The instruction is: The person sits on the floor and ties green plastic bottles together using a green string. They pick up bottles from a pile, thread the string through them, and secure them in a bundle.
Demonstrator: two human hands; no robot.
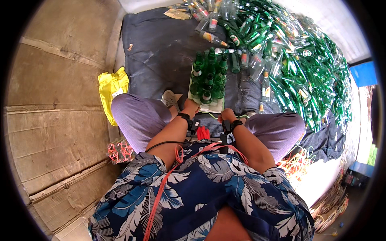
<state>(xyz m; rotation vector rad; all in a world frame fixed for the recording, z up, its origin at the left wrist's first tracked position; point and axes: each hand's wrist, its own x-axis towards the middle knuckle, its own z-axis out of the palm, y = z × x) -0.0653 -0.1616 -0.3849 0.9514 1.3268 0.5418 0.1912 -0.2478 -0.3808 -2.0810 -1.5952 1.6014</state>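
Between my spread legs a tight block of upright green glass bottles (208, 76) stands on a pale board (217, 107). My left hand (191, 106) is closed at the board's near left corner, beside the bottles. Just right of the board's near edge, my right hand (227, 115) is closed too. A thin light-green string (211, 115) runs between the two hands and shows again beyond the right one. The fingers of both hands are partly hidden by their backs. Each wrist wears a black strap with a small box.
A big heap of loose green and clear bottles (297, 68) fills the right and far right. Dark sheeting (157, 52) covers the floor. At left are a yellow bag (113, 90) and a cardboard wall (60, 132). Tangled string (297, 162) lies behind my right knee.
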